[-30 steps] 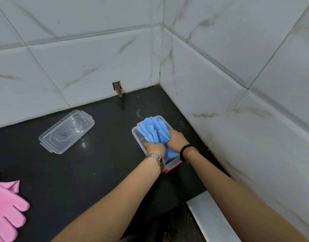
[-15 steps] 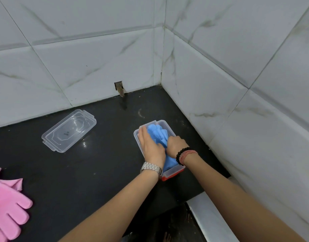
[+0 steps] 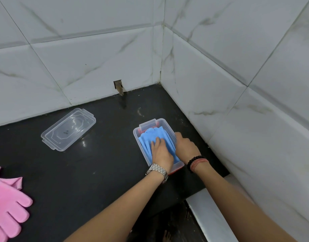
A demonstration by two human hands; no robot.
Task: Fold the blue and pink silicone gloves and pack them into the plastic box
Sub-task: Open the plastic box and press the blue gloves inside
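blue gloves [image 3: 151,137] lie in plastic box [image 3: 136,137] | left hand [image 3: 161,151] flat, pressing them | right hand [image 3: 186,147] grip holds box wall | pink gloves [image 3: 6,206] unfolded on tabletop [image 3: 80,172], lid [image 3: 68,131] off

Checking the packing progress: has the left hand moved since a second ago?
Yes. The left hand has slid from the plastic box's near end toward the back wall, and now lies flat on the blue gloves.

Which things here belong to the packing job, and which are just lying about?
Job: blue silicone gloves, clear plastic box, pink silicone gloves, clear plastic lid.
Lying about: metal stub in the white tiled wall.
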